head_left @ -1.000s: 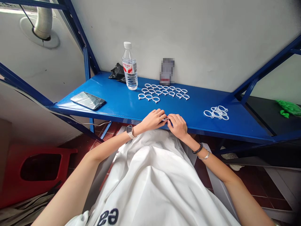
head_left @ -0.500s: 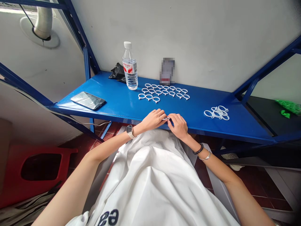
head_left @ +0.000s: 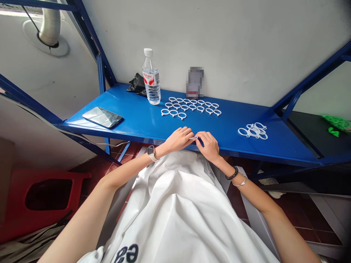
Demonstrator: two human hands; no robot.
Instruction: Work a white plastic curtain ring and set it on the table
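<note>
At the front edge of the blue table (head_left: pixel 137 128), my left hand (head_left: pixel 179 139) is closed on a white plastic ring (head_left: pixel 193 137), most of it hidden by the fingers. My right hand (head_left: pixel 208 145) meets it from the other side, thumb and fingertips pinched at the ring's small eyelet. Beyond my hands, several white rings with small tabs (head_left: pixel 184 107) lie flat in rough rows. Off to the right is a loose, overlapping pile of similar rings (head_left: pixel 256 131).
A water bottle (head_left: pixel 151 80) stands at the back beside a crumpled black bag (head_left: pixel 137 84). One phone (head_left: pixel 102 117) lies on the left; a blurred upright item (head_left: pixel 195 82) leans against the wall. Blue metal posts (head_left: pixel 101 75) frame the table. A red stool (head_left: pixel 49 197) is at lower left.
Both hands stay almost in place, with only a slight shift of the right fingers at the ring. The rows and the pile look the same.
</note>
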